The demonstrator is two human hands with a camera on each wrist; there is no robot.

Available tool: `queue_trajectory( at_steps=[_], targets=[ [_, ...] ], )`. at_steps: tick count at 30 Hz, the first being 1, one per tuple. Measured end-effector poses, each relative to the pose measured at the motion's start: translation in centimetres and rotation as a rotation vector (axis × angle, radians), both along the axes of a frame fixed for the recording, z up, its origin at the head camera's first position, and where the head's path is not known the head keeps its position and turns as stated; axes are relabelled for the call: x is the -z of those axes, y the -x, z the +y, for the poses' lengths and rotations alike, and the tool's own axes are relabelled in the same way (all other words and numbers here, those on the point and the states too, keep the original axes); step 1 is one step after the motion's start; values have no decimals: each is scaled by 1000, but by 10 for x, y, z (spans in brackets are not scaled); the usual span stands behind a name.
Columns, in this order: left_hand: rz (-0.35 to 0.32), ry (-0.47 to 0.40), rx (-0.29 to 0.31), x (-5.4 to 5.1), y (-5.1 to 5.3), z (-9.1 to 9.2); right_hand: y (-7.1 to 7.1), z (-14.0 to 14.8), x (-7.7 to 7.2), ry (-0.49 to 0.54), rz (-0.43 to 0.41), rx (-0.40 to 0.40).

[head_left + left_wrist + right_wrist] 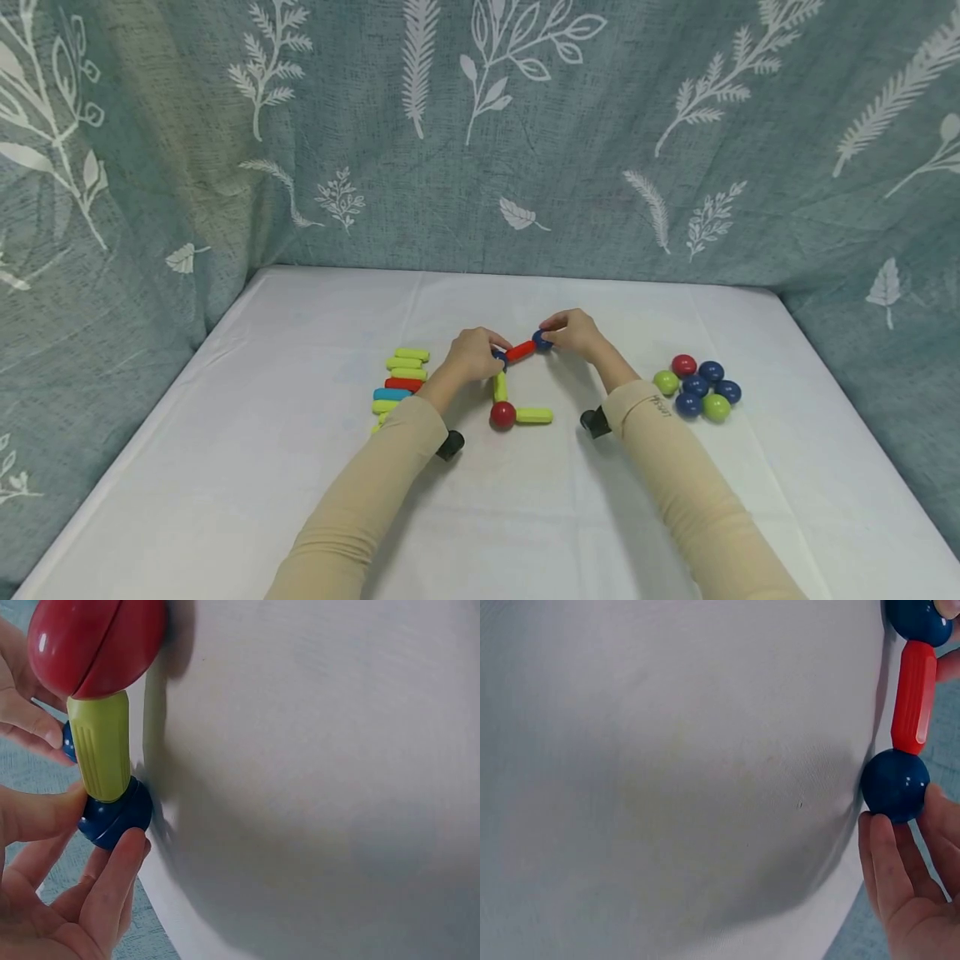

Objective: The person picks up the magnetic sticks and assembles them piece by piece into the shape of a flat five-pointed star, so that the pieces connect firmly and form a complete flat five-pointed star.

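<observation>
My left hand (471, 354) pinches a glossy blue ball (116, 821) between thumb and fingers. A yellow-green ribbed rod (103, 742) joins that ball to a red ball (502, 416), from which a second yellow-green rod (535, 415) points right along the table. Also meeting the left blue ball is a red rod (913, 697), slanting away to the right. At the red rod's far end, my right hand (577, 333) grips another blue ball (895, 785) with thumb and fingertips. In the head view, the left fingers partly cover the first blue ball.
Left of the hands lies a column of loose rods (405, 385), yellow-green, red and light blue, partly behind the left sleeve. To the right sits a cluster of loose balls (695, 386) in red, blue and green. A patterned curtain (450, 167) hangs behind the white-covered table (225, 467).
</observation>
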State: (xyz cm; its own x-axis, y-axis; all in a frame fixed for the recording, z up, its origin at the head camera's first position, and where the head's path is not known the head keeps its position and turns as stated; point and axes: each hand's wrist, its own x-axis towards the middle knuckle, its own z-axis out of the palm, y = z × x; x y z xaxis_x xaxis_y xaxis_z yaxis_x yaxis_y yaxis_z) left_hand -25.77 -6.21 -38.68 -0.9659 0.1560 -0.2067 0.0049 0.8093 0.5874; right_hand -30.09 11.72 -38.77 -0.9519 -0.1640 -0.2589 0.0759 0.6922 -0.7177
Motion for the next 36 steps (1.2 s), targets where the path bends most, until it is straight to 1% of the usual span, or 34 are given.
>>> queue_trajectory(
  at_steps=[2, 4, 8, 11, 14, 17, 20, 24, 26, 27, 30, 33, 36],
  targets=[
    [-2, -11, -4, 1, 0, 0, -1, 1, -1, -10, 8, -8],
    [-1, -22, -7, 1, 0, 0, -2, 2, -2, -31, 35, -34],
    [14, -35, -3, 2, 0, 1, -6, 6, -7, -78, 135, -116],
    [30, -33, 7, 3, -1, 0, -14, 9, -12, -74, 190, -174],
    [46, -19, 19, 4, -3, 0, -28, 8, -15, -76, 226, -264],
    [62, -3, 24, 3, -4, -1, -47, 6, -17, -55, 249, -397],
    [73, 8, 26, 1, -6, -2, -65, 4, -14, -12, 261, -506],
    [83, 30, 43, -1, -9, -2, -86, -1, -10, 35, 277, -590],
    [84, 40, 54, 0, -11, -2, -96, -5, -9, 37, 293, -629],
    [85, 45, 61, 0, -11, -3, -100, -7, -8, 22, 314, -647],
    [86, 64, 81, 0, -14, -3, -111, -14, -4, -69, 412, -681],
    [90, 89, 106, -1, -18, -3, -120, -20, 1, -178, 537, -670],
    [110, 123, 135, -2, -24, -4, -124, -21, 5, -227, 617, -640]
  ],
)
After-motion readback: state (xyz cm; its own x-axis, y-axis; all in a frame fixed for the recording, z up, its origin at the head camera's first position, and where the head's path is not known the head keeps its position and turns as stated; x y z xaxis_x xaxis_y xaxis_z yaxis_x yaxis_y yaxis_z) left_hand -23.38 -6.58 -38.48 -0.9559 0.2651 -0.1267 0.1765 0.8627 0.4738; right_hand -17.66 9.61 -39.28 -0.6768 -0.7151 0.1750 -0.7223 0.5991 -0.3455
